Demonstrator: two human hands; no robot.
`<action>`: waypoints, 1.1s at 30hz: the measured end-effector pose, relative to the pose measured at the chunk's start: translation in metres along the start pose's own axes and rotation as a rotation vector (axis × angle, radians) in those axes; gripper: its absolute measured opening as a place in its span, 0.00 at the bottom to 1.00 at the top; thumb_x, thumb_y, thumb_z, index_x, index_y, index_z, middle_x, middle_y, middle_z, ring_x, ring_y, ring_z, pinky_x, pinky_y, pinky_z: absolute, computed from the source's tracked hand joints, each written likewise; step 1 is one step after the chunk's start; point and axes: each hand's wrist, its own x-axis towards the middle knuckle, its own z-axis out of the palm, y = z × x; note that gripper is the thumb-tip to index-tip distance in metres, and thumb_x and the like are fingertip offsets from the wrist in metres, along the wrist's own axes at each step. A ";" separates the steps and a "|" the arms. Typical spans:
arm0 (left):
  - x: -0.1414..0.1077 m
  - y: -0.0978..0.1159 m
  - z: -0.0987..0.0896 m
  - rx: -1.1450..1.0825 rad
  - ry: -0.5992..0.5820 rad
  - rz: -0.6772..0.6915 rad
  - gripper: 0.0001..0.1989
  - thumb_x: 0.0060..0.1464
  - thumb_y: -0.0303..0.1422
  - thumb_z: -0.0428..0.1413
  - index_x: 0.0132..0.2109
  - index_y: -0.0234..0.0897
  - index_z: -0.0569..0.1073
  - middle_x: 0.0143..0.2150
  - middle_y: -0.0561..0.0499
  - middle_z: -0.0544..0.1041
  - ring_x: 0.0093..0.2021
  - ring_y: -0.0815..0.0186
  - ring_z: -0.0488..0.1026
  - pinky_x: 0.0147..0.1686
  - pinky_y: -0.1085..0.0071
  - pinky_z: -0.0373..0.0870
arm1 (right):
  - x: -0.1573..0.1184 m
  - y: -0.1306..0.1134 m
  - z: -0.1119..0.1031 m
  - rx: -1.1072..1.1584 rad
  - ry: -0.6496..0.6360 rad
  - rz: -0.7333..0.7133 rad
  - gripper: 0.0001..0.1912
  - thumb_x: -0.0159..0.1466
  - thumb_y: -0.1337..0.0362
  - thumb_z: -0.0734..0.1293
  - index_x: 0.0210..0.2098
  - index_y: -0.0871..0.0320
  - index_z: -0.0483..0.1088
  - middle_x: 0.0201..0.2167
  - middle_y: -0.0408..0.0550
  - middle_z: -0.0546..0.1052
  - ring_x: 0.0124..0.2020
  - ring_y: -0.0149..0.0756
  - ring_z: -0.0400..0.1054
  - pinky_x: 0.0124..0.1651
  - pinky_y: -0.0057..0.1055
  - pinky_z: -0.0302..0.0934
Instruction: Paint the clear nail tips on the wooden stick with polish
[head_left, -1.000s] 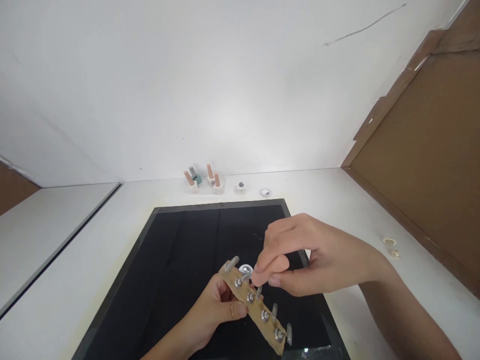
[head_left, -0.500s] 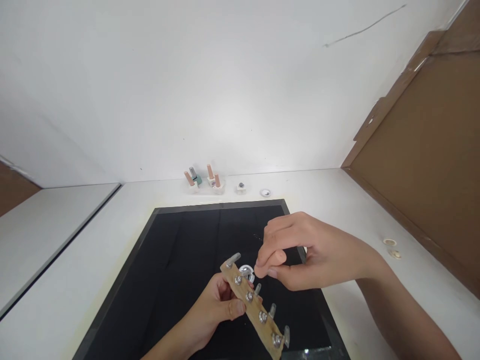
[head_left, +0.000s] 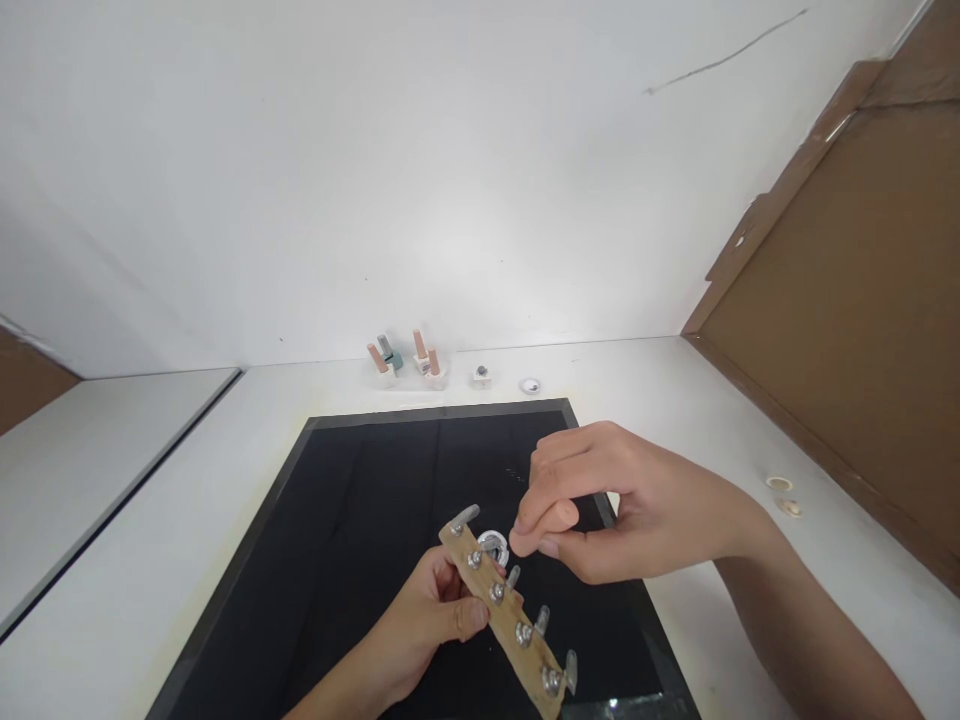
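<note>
My left hand [head_left: 431,620] grips a wooden strip [head_left: 510,630] that slants down to the right over the black mat. Several metal studs run along the strip, with clear nail-shaped tips standing out from them. Pinched in the fingers of my right hand [head_left: 607,500] is a peach-coloured cap [head_left: 553,522], its lower end close to the strip's upper part. A small round white and silver ring [head_left: 493,546] shows behind the strip, between the two hands; what supports it is hidden. Any brush under the cap cannot be made out.
A black mat [head_left: 390,490] with a grey border lies on the white table. Along the wall stand several small bottles [head_left: 386,372] with peach and grey caps, a small white piece [head_left: 481,377] and a white ring [head_left: 530,385]. Two small round pieces [head_left: 780,484] lie at the right.
The peach-coloured cap in my right hand has tilted and shifted very slightly to the right. My left hand and the strip have hardly moved.
</note>
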 end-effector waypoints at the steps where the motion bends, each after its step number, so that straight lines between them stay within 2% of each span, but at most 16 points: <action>1: 0.000 0.000 0.000 -0.003 -0.007 0.001 0.18 0.34 0.40 0.69 0.33 0.37 0.77 0.28 0.52 0.81 0.27 0.70 0.74 0.26 0.77 0.61 | 0.000 0.000 0.000 0.012 0.005 -0.011 0.09 0.57 0.74 0.65 0.34 0.60 0.76 0.24 0.43 0.75 0.27 0.29 0.66 0.28 0.25 0.60; 5: 0.001 0.002 0.001 0.002 -0.002 -0.003 0.18 0.33 0.40 0.69 0.33 0.36 0.77 0.28 0.52 0.80 0.25 0.73 0.72 0.23 0.79 0.58 | 0.002 0.000 0.000 0.025 -0.002 -0.037 0.10 0.57 0.75 0.65 0.36 0.60 0.75 0.25 0.43 0.76 0.28 0.29 0.66 0.30 0.25 0.61; 10: 0.000 0.001 0.000 0.000 0.044 -0.023 0.20 0.31 0.40 0.70 0.33 0.36 0.76 0.28 0.51 0.80 0.22 0.76 0.66 0.20 0.79 0.52 | 0.000 0.001 0.000 -0.045 -0.026 -0.004 0.10 0.56 0.74 0.65 0.34 0.59 0.76 0.25 0.43 0.75 0.27 0.29 0.65 0.27 0.25 0.58; 18: 0.000 0.003 0.003 0.004 0.024 -0.034 0.21 0.32 0.42 0.69 0.32 0.34 0.75 0.26 0.50 0.78 0.19 0.77 0.60 0.20 0.78 0.48 | 0.002 0.001 0.000 0.006 0.002 -0.054 0.11 0.57 0.75 0.64 0.36 0.60 0.75 0.24 0.43 0.75 0.28 0.29 0.66 0.31 0.25 0.61; 23: -0.001 0.003 0.003 -0.016 0.032 -0.040 0.22 0.31 0.42 0.69 0.33 0.34 0.75 0.26 0.50 0.78 0.20 0.76 0.60 0.20 0.77 0.49 | 0.000 0.002 0.000 -0.030 -0.006 -0.005 0.10 0.56 0.74 0.64 0.35 0.59 0.75 0.24 0.43 0.75 0.27 0.30 0.66 0.28 0.25 0.60; 29: 0.000 0.003 0.003 -0.027 -0.015 -0.031 0.19 0.34 0.41 0.69 0.32 0.34 0.76 0.26 0.50 0.78 0.21 0.77 0.60 0.20 0.78 0.49 | 0.002 0.001 0.002 0.044 0.031 -0.059 0.11 0.57 0.75 0.64 0.37 0.59 0.75 0.24 0.42 0.75 0.28 0.29 0.67 0.32 0.26 0.62; 33: -0.001 0.003 0.004 -0.050 0.001 -0.035 0.19 0.33 0.40 0.69 0.33 0.35 0.76 0.27 0.50 0.78 0.22 0.75 0.63 0.20 0.78 0.50 | 0.002 0.003 0.002 0.001 0.006 -0.034 0.10 0.56 0.75 0.65 0.35 0.60 0.76 0.23 0.42 0.74 0.27 0.29 0.66 0.30 0.25 0.61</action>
